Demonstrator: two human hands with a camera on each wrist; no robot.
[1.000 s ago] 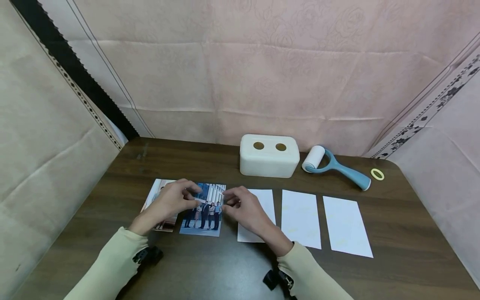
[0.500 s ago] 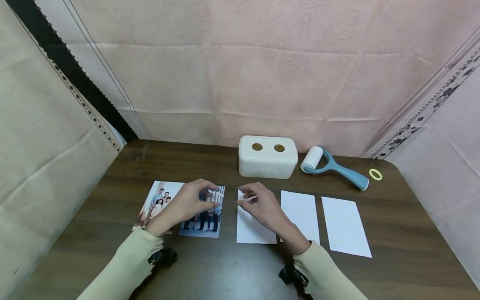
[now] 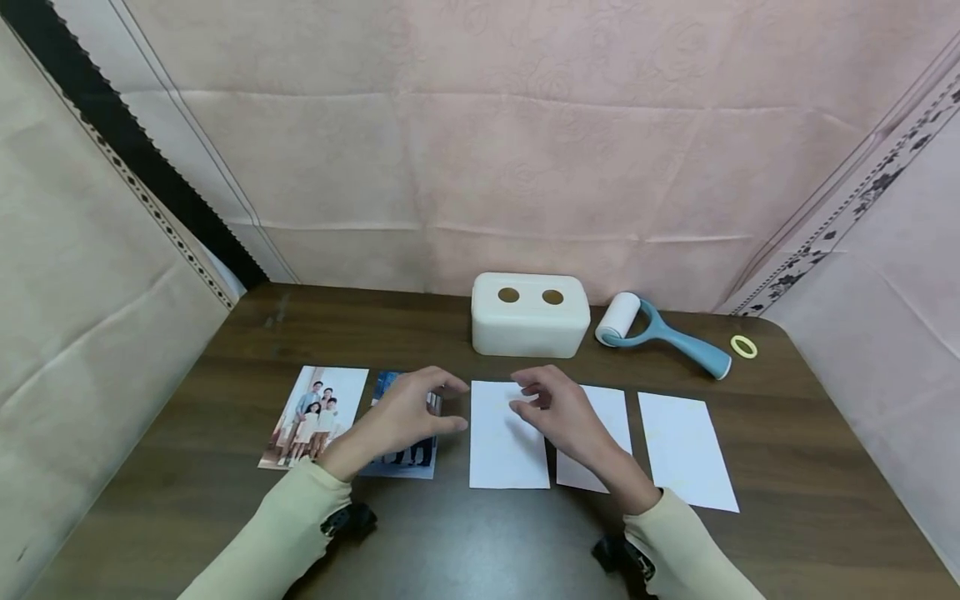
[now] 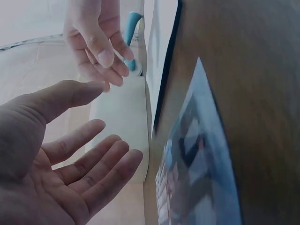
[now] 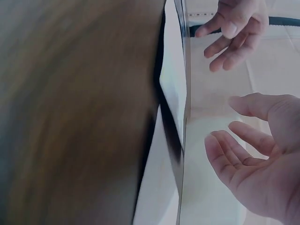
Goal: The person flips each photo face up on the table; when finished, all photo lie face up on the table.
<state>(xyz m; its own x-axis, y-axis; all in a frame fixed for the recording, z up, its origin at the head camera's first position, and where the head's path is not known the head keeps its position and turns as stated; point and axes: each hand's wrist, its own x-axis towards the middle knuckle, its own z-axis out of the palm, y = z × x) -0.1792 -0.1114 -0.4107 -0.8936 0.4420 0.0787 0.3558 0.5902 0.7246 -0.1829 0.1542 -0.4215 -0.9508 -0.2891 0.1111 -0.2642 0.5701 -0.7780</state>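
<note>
My left hand (image 3: 408,414) hovers over the blue group photo (image 3: 408,467), covering much of it; its fingers are loosely bent, holding nothing. My right hand (image 3: 566,417) is held above the gap between a first white sheet (image 3: 498,437) and a second white sheet (image 3: 609,408), its fingers relaxed around empty air. In the left wrist view the left hand (image 4: 79,164) is apart from the glossy photo (image 4: 201,173) beneath it. Left of the blue photo lies a family photo (image 3: 315,417) on a pale background, face up. A third white sheet (image 3: 686,450) lies at the right of the row.
Behind the row stands a white box (image 3: 530,317) with two round holes in its top. A blue-handled lint roller (image 3: 675,333) lies right of it, with a small yellow-green ring (image 3: 743,347) beyond. Cloth walls (image 3: 480,167) enclose the brown wooden table (image 3: 450,542).
Both hands have moved rightward, the left from between the two photos to over the blue one's right edge, the right from that photo to above the white sheets. The family photo is uncovered.
</note>
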